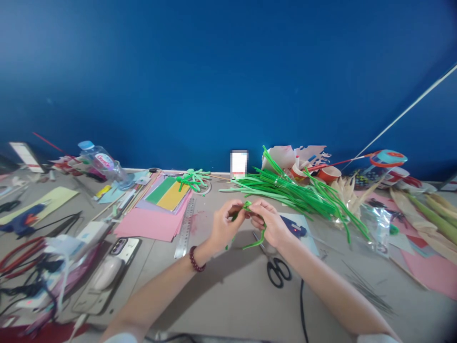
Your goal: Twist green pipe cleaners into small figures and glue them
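Note:
My left hand (227,220) and my right hand (267,218) meet over the middle of the table, thumbs and fingertips pinched together. Between them is a green pipe cleaner (254,246), bunched or twisted at the fingertips, with a loose end bending down below my right hand. A beaded bracelet circles my left wrist. Under my right hand lie scissors (279,272) with black handles, their blades partly covered. A dark blue glue gun (295,227) rests on a pale sheet just beyond my right hand. The fingers hide part of the pipe cleaner.
A large bundle of green pipe cleaners (300,193) lies at the back right. Left are a clear ruler (185,228), pink paper (148,225), a phone (107,276) with a white mouse on it, and a plastic bottle (103,162). A black cable (303,309) runs to the front edge.

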Demonstrator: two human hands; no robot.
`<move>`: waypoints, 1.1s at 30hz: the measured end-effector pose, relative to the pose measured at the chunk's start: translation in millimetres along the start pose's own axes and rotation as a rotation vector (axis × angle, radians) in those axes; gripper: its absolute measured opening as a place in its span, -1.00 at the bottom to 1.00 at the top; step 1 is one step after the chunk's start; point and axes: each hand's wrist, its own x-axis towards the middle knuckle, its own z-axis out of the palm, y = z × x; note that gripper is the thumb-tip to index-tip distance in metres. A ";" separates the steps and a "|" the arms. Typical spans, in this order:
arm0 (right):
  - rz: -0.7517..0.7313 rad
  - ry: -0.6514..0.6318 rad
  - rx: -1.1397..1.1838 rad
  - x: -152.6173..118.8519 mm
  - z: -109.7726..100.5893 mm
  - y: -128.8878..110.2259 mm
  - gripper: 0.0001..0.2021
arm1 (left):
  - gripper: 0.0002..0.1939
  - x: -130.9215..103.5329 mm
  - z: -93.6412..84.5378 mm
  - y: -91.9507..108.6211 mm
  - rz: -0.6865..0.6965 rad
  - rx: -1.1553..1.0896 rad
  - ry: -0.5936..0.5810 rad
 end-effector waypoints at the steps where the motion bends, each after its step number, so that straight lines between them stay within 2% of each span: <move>1: -0.010 -0.006 0.000 -0.4 -0.1 0.1 -0.72 | -0.80 -0.2 1.0 0.0 -0.018 -0.027 0.003; 6: -0.032 0.002 -0.033 -2.0 1.1 -0.5 -0.72 | -0.75 0.6 1.0 1.2 -0.041 -0.098 0.032; 10: -0.043 0.007 -0.074 -1.0 0.8 -1.0 -0.75 | -0.77 2.4 -3.3 3.3 0.004 -0.045 0.010; 15: -0.091 -0.007 -0.107 -0.2 -0.5 -1.8 -0.75 | -0.78 2.8 -3.8 6.7 0.041 0.025 0.037; 18: -0.119 -0.030 -0.164 -0.7 1.3 -3.5 -0.74 | -0.80 3.4 -2.4 8.2 -0.043 -0.085 0.045; 25: -0.273 0.054 -0.417 3.3 -0.4 1.0 -0.75 | -0.76 9.2 -1.0 4.4 -0.229 -0.255 0.096; 30: -0.419 0.081 -0.613 4.6 -4.7 2.7 -0.79 | -0.73 12.4 -1.1 3.7 -0.332 -0.286 0.122; 33: -0.454 0.103 -0.653 4.2 -4.7 2.4 -0.83 | -0.72 11.6 -0.6 5.7 -0.389 -0.292 0.112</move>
